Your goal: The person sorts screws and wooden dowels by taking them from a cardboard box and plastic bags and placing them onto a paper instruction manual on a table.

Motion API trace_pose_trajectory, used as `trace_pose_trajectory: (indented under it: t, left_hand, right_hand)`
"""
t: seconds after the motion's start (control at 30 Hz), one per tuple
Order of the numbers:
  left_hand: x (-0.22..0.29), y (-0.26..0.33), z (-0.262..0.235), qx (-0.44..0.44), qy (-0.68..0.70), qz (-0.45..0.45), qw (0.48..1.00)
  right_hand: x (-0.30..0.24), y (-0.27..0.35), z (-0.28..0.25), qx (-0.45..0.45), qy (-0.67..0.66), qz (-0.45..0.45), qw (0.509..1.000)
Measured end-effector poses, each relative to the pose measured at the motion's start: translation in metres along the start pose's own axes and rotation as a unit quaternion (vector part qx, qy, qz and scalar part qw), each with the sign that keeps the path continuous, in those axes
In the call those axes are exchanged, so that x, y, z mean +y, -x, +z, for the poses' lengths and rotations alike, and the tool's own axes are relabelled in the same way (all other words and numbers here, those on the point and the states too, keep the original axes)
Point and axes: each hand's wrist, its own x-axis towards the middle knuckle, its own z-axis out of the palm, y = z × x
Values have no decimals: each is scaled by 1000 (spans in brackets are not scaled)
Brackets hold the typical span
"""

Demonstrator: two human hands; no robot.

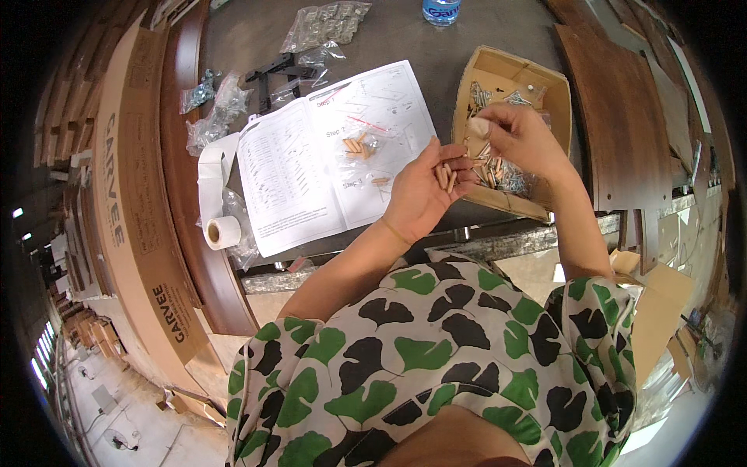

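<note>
My left hand (416, 194) is cupped palm up, with several short wooden dowels (447, 177) lying in its curled fingers. Just right of it, my right hand (527, 140) hovers over a cardboard box (560, 97), thumb and fingertips pinched together. Whatever sits in that pinch is too small to make out. Loose screws (515, 180) and other small hardware fill the box's lower part. An open instruction booklet (284, 175) lies left of my hands, and on it rests a clear plastic bag of wooden dowels (355, 146).
A label roll (223, 233), bagged bolts (198, 93) and black brackets (268, 82) surround the booklet. Farther back are another plastic bag (327, 23) and a water bottle (442, 11). Dark brown boards (615, 117) stand at the right; a long carton (128, 179) flanks the left.
</note>
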Motion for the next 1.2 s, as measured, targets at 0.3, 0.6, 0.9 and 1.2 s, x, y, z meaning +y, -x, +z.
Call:
trace_pose_trajectory:
  t: [0.3, 0.6, 0.9, 1.2]
  left_hand:
    - [3, 4, -25, 94, -19, 1, 995]
    - [7, 3, -31, 98, -12, 23, 995]
    - [3, 1, -18, 59, -16, 16, 998]
    - [-4, -6, -13, -8, 41, -16, 999]
  right_hand:
    - [76, 9, 51, -26, 390, -94, 916]
    - [58, 6, 51, -31, 411, -59, 909]
    - [44, 8, 1, -23, 100, -29, 994]
    - [32, -6, 1, -29, 43, 102, 993]
